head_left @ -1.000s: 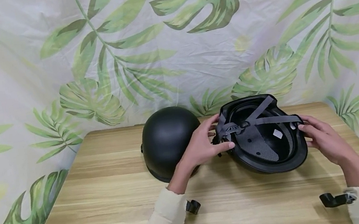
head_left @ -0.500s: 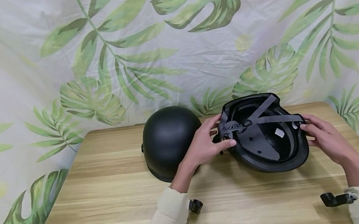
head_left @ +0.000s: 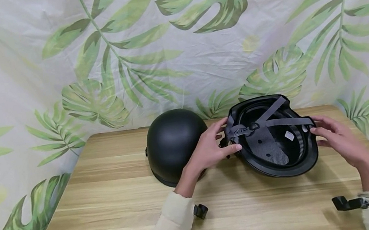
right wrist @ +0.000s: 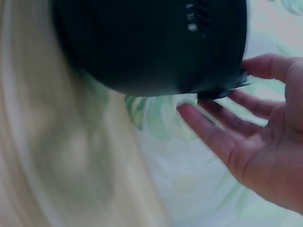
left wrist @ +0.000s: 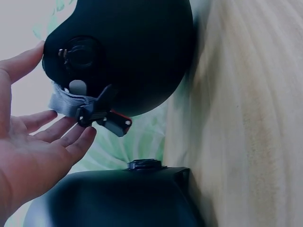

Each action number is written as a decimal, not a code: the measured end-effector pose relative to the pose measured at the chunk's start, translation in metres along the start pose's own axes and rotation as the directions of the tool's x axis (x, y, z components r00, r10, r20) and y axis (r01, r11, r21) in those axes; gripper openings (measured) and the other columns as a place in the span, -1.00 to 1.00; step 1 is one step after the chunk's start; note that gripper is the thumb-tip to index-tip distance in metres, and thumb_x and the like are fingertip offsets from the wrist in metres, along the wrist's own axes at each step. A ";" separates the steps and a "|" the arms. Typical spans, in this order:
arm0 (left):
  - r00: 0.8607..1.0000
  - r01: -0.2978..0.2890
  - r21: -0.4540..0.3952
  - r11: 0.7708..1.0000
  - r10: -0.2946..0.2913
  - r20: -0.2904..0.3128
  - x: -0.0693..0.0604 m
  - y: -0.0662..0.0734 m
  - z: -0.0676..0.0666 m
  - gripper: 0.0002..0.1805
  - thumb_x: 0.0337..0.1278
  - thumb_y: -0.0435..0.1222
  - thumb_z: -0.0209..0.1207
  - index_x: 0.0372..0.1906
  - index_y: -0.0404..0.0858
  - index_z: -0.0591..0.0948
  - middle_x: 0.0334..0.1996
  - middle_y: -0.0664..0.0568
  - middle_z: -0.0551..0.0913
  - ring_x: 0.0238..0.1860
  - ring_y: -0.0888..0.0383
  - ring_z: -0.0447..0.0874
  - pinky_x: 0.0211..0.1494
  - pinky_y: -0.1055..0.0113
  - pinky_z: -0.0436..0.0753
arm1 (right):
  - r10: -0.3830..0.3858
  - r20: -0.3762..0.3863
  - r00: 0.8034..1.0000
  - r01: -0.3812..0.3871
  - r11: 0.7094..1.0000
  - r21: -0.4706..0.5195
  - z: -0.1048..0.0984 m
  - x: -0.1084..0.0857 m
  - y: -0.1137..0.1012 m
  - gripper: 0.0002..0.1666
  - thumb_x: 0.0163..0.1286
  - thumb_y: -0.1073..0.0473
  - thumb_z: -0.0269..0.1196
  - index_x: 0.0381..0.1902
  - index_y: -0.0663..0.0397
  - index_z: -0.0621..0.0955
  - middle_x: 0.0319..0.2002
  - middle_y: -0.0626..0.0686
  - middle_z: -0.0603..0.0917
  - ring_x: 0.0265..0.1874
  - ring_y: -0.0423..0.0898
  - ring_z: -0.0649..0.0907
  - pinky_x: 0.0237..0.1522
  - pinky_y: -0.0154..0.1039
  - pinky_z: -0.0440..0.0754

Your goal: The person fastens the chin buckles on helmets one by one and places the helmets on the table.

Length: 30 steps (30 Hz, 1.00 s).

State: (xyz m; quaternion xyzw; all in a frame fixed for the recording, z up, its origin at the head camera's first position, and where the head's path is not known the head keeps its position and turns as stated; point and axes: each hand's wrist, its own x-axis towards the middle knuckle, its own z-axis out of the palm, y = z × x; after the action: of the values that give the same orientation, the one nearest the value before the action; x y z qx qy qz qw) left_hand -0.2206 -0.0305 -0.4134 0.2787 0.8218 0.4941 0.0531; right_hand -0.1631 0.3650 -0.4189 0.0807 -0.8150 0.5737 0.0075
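An upturned black helmet (head_left: 266,146) rests at the right of the table, its padded inside and grey chin straps (head_left: 273,122) showing. My left hand (head_left: 208,147) holds its left rim, the thumb at the edge and the fingers by the strap; the left wrist view shows a black buckle (left wrist: 113,122) hanging beside them. On the opposite side my right hand (head_left: 336,138) grips the rim with thumb and fingers. To the left a second black helmet (head_left: 176,144) sits dome up, partly hidden behind my left hand and wrist.
The wooden table (head_left: 105,209) ends at a leaf-patterned cloth (head_left: 145,56) close behind both helmets. A black clip-like piece (head_left: 200,211) sticks out from my left cuff, and another such piece (head_left: 349,203) from my right cuff.
The upturned helmet has shifted slightly to the right, turning a little. My right hand and forearm have moved a bit rightward with it. The dome-up helmet stays in place.
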 end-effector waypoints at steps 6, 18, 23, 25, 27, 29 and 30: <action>0.999 -0.023 -0.037 0.999 0.022 -0.028 -0.003 0.002 -0.015 -0.04 0.31 -0.17 0.48 0.70 -0.15 0.25 0.59 -0.14 0.42 0.55 -0.10 0.50 0.57 -0.03 0.53 | -0.072 -0.191 0.979 0.003 0.941 -0.338 0.010 -0.005 -0.033 -0.32 0.68 0.06 0.20 0.57 0.30 0.37 0.27 -0.21 0.62 0.15 -0.69 0.48 0.04 -0.72 0.53; 0.985 -0.026 -0.094 0.995 0.009 -0.174 -0.009 0.011 -0.041 -0.26 0.45 -0.23 0.37 0.62 -0.20 0.39 0.45 -0.14 0.59 0.39 -0.13 0.67 0.41 0.00 0.68 | -0.253 -0.004 0.967 0.219 0.844 -0.490 0.081 0.016 -0.119 -0.32 0.57 0.10 0.35 0.52 0.21 0.48 0.45 0.33 0.54 0.42 0.37 0.54 0.39 0.35 0.51; 0.978 -0.034 -0.100 0.994 0.013 -0.206 -0.012 0.013 -0.048 -0.28 0.44 -0.23 0.37 0.60 -0.19 0.42 0.42 -0.12 0.62 0.39 -0.11 0.68 0.39 0.03 0.69 | -0.175 0.144 0.974 0.225 0.821 -0.525 0.110 0.040 -0.126 -0.30 0.62 -0.01 0.29 0.57 0.16 0.44 0.50 0.29 0.51 0.44 0.34 0.54 0.40 0.34 0.53; 0.976 -0.035 -0.105 0.994 0.011 -0.218 -0.013 0.013 -0.050 -0.29 0.44 -0.23 0.38 0.60 -0.17 0.43 0.42 -0.12 0.62 0.39 -0.13 0.67 0.39 0.04 0.70 | -0.144 0.171 0.975 0.214 0.817 -0.536 0.121 0.050 -0.126 -0.29 0.63 -0.03 0.28 0.57 0.16 0.44 0.51 0.28 0.50 0.46 0.32 0.53 0.41 0.34 0.52; 0.974 -0.034 -0.110 0.993 0.008 -0.225 -0.014 0.013 -0.051 -0.29 0.43 -0.22 0.38 0.59 -0.16 0.44 0.41 -0.12 0.63 0.39 -0.14 0.67 0.39 0.03 0.69 | -0.113 0.179 0.977 0.195 0.810 -0.553 0.132 0.058 -0.124 -0.29 0.63 -0.05 0.28 0.57 0.17 0.45 0.51 0.28 0.50 0.47 0.32 0.52 0.42 0.35 0.51; 0.974 -0.035 -0.110 0.993 0.009 -0.229 -0.015 0.013 -0.052 -0.29 0.42 -0.22 0.39 0.59 -0.16 0.44 0.42 -0.12 0.63 0.39 -0.15 0.67 0.39 0.01 0.69 | -0.077 0.168 0.983 0.161 0.802 -0.575 0.142 0.064 -0.122 -0.26 0.61 -0.09 0.29 0.56 0.18 0.45 0.50 0.29 0.52 0.47 0.31 0.52 0.41 0.34 0.52; 0.973 -0.036 -0.109 0.993 0.010 -0.229 -0.015 0.014 -0.052 -0.28 0.42 -0.22 0.39 0.59 -0.16 0.44 0.42 -0.12 0.63 0.38 -0.15 0.68 0.39 0.00 0.69 | -0.058 0.157 0.986 0.141 0.799 -0.585 0.146 0.066 -0.121 -0.24 0.60 -0.11 0.30 0.55 0.18 0.46 0.49 0.29 0.53 0.46 0.31 0.53 0.41 0.34 0.52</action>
State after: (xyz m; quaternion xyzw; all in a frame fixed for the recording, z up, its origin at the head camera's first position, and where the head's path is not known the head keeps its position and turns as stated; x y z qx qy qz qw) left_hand -0.2215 -0.0743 -0.3783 0.2262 0.7901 0.5688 -0.0321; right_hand -0.1995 0.1801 -0.3491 0.1545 -0.9469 0.2820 0.0091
